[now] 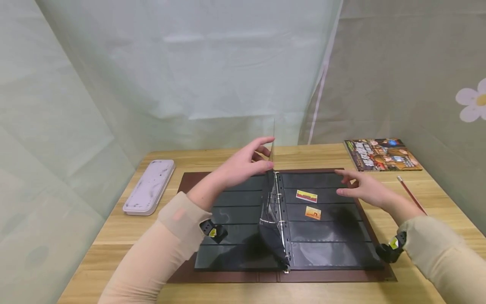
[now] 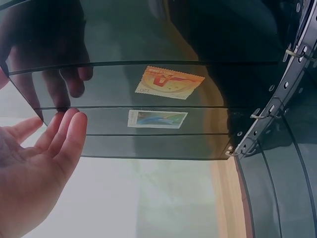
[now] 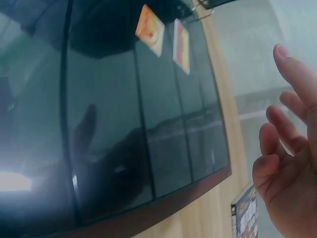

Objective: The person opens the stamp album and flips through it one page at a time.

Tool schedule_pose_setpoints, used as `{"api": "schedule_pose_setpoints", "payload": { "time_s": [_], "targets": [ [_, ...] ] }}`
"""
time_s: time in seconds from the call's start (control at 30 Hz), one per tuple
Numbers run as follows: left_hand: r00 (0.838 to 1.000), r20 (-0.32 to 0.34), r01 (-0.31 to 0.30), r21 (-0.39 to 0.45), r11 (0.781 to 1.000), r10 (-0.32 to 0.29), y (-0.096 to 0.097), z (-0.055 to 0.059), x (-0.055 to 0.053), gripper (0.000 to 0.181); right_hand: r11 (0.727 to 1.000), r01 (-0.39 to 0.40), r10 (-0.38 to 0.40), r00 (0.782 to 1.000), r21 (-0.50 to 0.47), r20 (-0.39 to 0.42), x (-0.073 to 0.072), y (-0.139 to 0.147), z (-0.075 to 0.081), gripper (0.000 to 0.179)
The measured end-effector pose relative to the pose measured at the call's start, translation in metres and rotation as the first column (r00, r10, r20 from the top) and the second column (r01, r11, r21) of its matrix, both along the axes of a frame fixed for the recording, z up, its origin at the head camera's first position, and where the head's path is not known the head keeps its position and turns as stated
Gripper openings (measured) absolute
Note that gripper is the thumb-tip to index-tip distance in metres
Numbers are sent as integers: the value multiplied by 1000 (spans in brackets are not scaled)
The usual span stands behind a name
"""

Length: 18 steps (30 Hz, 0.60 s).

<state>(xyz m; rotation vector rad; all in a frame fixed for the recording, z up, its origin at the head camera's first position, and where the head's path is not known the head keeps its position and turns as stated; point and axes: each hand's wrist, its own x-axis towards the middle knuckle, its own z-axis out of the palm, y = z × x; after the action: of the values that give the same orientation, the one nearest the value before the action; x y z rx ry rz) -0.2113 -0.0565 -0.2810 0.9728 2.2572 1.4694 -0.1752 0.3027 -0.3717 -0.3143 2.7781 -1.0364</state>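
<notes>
A ring-bound stamp album [image 1: 326, 234] lies spread out, with black strip-pocket pages. One page [image 2: 109, 144] stands upright at the rings, seen nearly edge-on in the head view. My left hand [image 1: 247, 162] is at its free edge, fingertips right against the sheet. That page carries an orange stamp [image 2: 171, 83] and a blue-green stamp [image 2: 158, 119]. On the right-hand page lie a red-and-yellow stamp [image 1: 306, 196] and an orange-yellow stamp [image 1: 313, 213]. My right hand [image 1: 362, 188] hovers near this page's upper right edge, fingers loosely bent and holding nothing.
A white pencil case [image 1: 149, 185] sits on the wooden table [image 1: 110, 230] at left. At the back right lies a comic-style book [image 1: 382, 155], with a red pencil [image 1: 411, 195] in front of it. Cloth hangs behind the table.
</notes>
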Motion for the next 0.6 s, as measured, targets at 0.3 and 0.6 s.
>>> {"api": "schedule_pose_setpoints", "payload": {
  "time_s": [0.3,0.6],
  "targets": [
    [999,-38,-1,-32,999,-1,-4,2,0,63,998,-15,15,1000,56,8,2,12,-23,72],
    [999,-49,-8,-43,999,6,-7,3,1,62,995,-8,6,1000,95,28,1,17,-38,75]
  ]
}}
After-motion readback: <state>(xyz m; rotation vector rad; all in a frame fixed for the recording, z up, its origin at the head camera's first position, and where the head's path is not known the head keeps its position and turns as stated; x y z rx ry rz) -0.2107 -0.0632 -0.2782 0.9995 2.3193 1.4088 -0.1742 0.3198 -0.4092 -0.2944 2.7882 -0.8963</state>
